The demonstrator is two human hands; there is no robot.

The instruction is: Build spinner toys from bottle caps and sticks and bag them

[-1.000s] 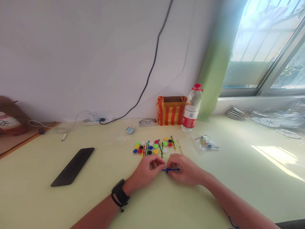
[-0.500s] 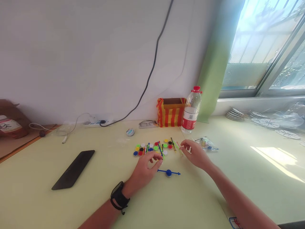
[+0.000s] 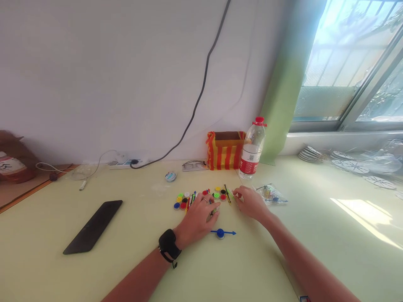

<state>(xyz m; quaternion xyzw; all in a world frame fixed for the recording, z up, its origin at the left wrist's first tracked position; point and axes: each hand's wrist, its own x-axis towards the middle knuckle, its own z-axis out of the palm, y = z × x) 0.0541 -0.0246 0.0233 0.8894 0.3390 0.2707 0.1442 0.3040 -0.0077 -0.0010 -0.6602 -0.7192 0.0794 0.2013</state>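
A cluster of small coloured discs (image 3: 182, 200) and thin coloured sticks (image 3: 227, 193) lies on the pale yellow table (image 3: 283, 251). My left hand (image 3: 199, 217), with a black watch on its wrist, lies palm down on the right part of the cluster, and its fingertips cover some pieces. My right hand (image 3: 251, 204) is just right of the cluster, fingertips touching the sticks at its right edge. I cannot tell whether either hand grips a piece. A blue stick pushed through a blue disc (image 3: 221, 233) lies free on the table below both hands.
A black phone (image 3: 93, 226) lies at the left. Behind the cluster stand a red-and-yellow striped box (image 3: 225, 151) and a water bottle (image 3: 252, 150). A clear bag of parts (image 3: 271, 194) is at the right. A power strip with cables (image 3: 127, 161) runs along the wall.
Both hands let go of the blue stick and disc, which now lies on the table. They then moved away from me to the cluster of pieces.
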